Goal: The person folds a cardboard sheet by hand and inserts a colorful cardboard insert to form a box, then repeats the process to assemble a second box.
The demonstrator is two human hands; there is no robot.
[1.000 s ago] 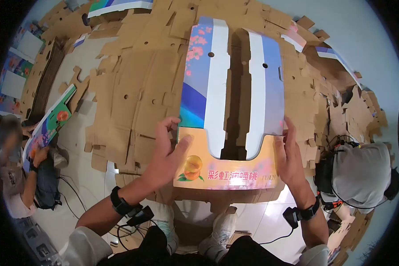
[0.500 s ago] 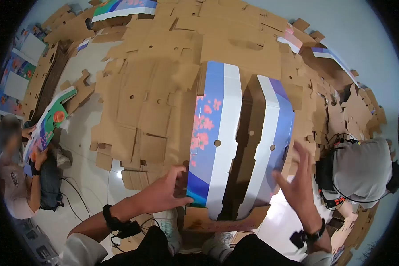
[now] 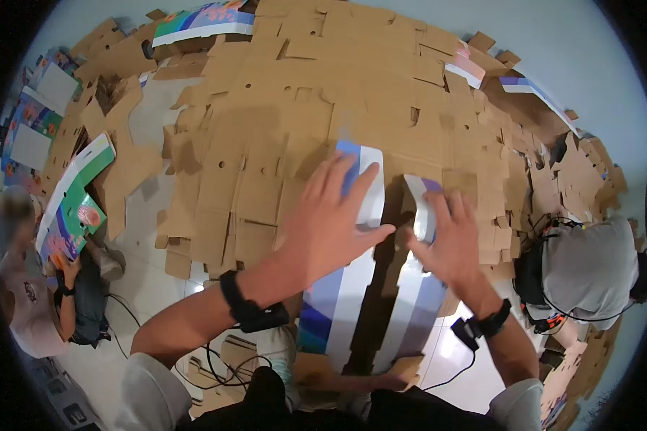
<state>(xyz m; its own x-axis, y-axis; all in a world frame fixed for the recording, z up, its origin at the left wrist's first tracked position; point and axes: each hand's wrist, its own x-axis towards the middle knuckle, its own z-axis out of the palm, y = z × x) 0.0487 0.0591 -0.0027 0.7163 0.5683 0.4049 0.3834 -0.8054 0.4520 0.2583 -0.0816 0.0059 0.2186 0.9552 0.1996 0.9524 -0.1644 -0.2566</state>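
Note:
A long cardboard box (image 3: 353,298) printed in blue, purple and white stands before me, its two long flaps apart over a dark gap. Over the left flap lies my left hand (image 3: 331,219), fingers spread, thumb pointing at the gap. My right hand (image 3: 447,243) rests on the right flap (image 3: 422,305) with its fingers apart and its thumb near the inner edge. Neither hand is wrapped round anything. The hands cover the middle of both flaps. A brown end flap is folded out at the box's near end.
Flattened brown cardboard (image 3: 266,144) covers the floor ahead. At the left a person (image 3: 33,298) holds a green printed cardboard piece (image 3: 72,201). Another person (image 3: 589,269) in grey bends at the right. Black cables (image 3: 226,373) lie near my feet.
Both hands have moved from the box's sides up and inward onto its flaps. The box sits slightly lower in view. The person at the left has shifted the green piece.

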